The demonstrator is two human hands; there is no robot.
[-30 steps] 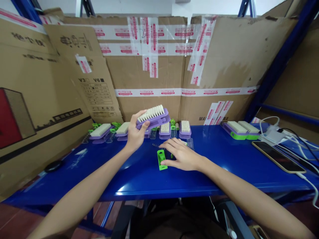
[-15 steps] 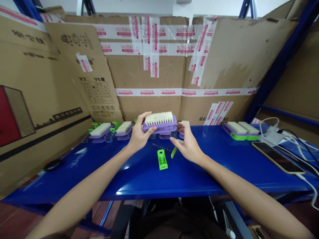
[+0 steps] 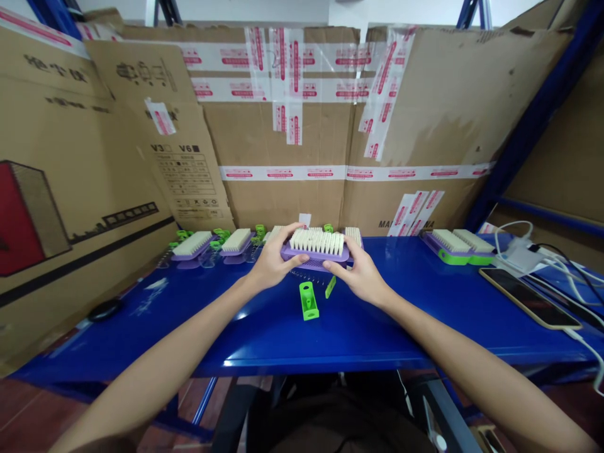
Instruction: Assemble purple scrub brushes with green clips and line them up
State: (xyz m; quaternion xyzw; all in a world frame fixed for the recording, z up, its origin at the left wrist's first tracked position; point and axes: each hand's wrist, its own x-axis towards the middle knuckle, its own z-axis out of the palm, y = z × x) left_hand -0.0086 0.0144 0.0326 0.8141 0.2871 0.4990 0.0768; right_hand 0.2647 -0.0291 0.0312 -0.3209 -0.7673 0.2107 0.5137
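Observation:
A purple scrub brush (image 3: 317,244) with cream bristles facing up is held above the blue table. My left hand (image 3: 276,259) grips its left end, thumb along the front edge. Around its right end closes my right hand (image 3: 359,269), thumb at the front too. Just below the brush lie a green plastic piece (image 3: 309,301) with a hole at each end and a smaller flat green piece (image 3: 331,287). A thin coil spring (image 3: 306,275) lies behind them, partly covered by the brush and hands.
Along the back left stand more brushes (image 3: 192,244) with green parts and springs. Two green-and-purple brushes (image 3: 455,245) sit at the back right, near a phone (image 3: 529,298) and white cables (image 3: 566,270). Cardboard (image 3: 283,207) walls off the rear of the blue table (image 3: 377,336).
The brush has moved right and slightly down. My right hand, earlier just at its right end with fingers apart, now grips that end. The green pieces stay in place.

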